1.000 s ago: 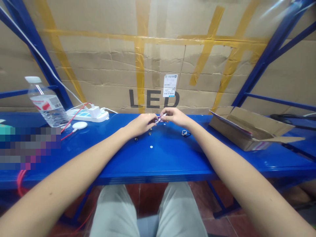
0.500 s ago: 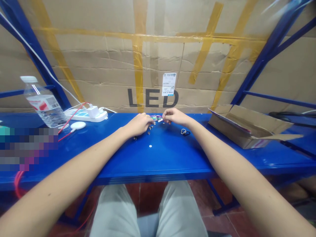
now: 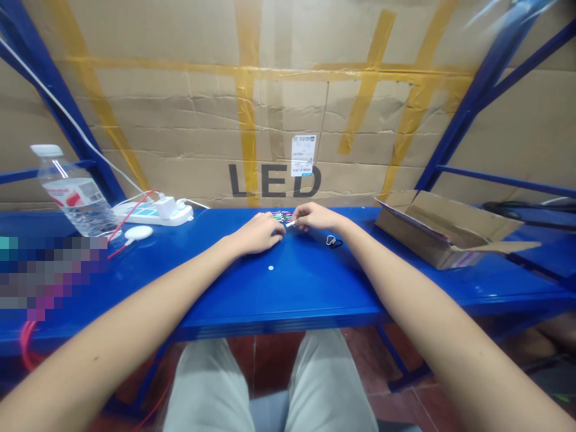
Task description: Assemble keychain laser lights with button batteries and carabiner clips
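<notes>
My right hand [image 3: 315, 217] pinches a tiny metal piece [image 3: 291, 224] endwise, likely light and slippery; left hand [image 3: 261, 234] curled beside it, contents unclear.

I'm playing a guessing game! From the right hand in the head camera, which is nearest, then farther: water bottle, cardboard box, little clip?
1. little clip, just right of the right hand.
2. cardboard box, farther right.
3. water bottle, far left.

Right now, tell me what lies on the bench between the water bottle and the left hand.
In the head view, a white power strip, a white round puck and a red cable lie between the water bottle and the left hand.
</notes>
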{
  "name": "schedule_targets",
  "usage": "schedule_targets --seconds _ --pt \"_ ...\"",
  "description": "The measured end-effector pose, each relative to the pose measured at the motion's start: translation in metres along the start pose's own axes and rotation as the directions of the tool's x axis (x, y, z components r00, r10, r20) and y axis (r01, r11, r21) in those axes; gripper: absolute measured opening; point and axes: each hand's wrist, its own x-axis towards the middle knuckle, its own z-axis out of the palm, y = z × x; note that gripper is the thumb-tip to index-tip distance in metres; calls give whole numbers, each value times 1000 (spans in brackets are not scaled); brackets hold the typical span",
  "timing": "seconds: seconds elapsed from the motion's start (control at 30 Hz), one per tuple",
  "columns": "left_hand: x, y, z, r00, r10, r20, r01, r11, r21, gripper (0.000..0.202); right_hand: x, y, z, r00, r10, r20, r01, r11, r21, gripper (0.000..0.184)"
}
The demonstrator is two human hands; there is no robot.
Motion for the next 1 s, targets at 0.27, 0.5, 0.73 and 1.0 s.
schedule_targets --seconds 0.27,0.5,0.73,1.0 --pt "9 -1 2 996 -83 41 86 994 -65 8 4 8 -2 1000 10 15 -10 1000 4 10" --pt "5 -2 1 998 -56 17 57 990 -125 11 4 12 -3 998 42 54 -42 999 4 9" --pt "5 -3 3 999 -44 16 45 994 -101 9 4 11 -2 997 29 77 -27 999 -27 9" --pt "5 -4 5 999 23 -25 -25 996 -81 19 4 11 -3 996 22 87 -19 999 -40 9"
